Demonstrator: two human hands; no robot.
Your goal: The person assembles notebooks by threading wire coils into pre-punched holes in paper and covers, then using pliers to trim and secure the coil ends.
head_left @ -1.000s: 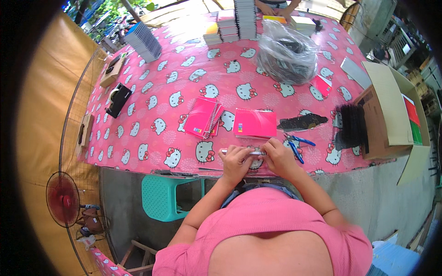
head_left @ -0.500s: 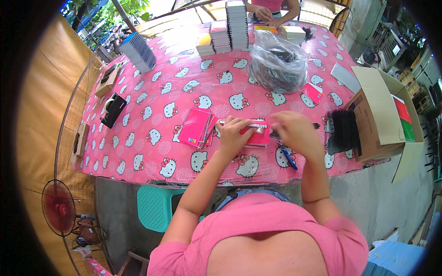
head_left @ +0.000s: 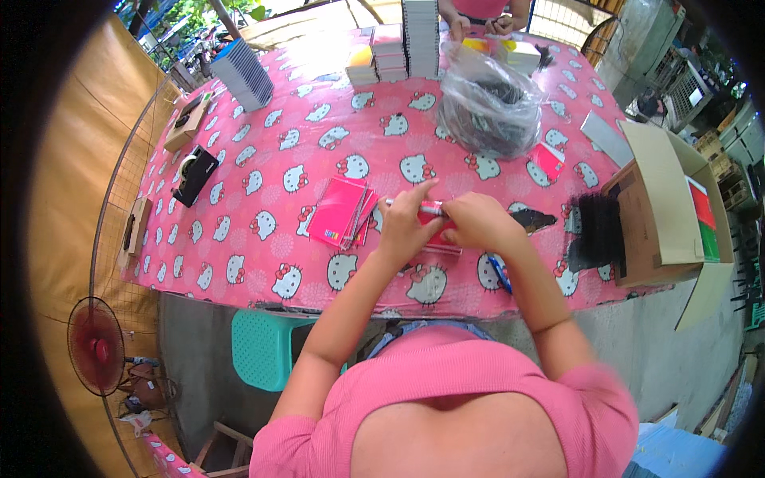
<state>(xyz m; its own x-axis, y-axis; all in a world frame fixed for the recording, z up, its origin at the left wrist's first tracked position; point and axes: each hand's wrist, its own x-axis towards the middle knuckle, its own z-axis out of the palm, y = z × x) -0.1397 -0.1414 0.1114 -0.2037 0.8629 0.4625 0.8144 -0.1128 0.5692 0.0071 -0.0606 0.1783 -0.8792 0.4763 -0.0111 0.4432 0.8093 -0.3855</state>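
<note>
A small pink notebook (head_left: pixel 443 246) lies in front of me, mostly hidden under my hands, with a white strip along its far edge. My left hand (head_left: pixel 405 226) grips its left side, thumb on the cover and one finger stretched out beyond the far edge. At the right end of that edge, my right hand (head_left: pixel 478 221) has its fingers curled in a pinch; what they hold is hidden. To the left is a loose pile of pink spiral notebooks (head_left: pixel 337 209). A blue pen (head_left: pixel 500 272) lies below my right hand, and a dark piece (head_left: pixel 532 219) sits beyond its wrist.
Black binding coils (head_left: pixel 594 231) lie against a cardboard box (head_left: pixel 657 211) on the right. Farther back are a plastic bag of dark coils (head_left: pixel 492 111) and notebook stacks (head_left: pixel 421 40). A tape dispenser (head_left: pixel 194 177) stands left. Another person's hands (head_left: pixel 482 25) work across the table.
My right hand has come down and left onto the notebook's far edge. My left fingers have lifted and stretched. The view has shifted slightly.
</note>
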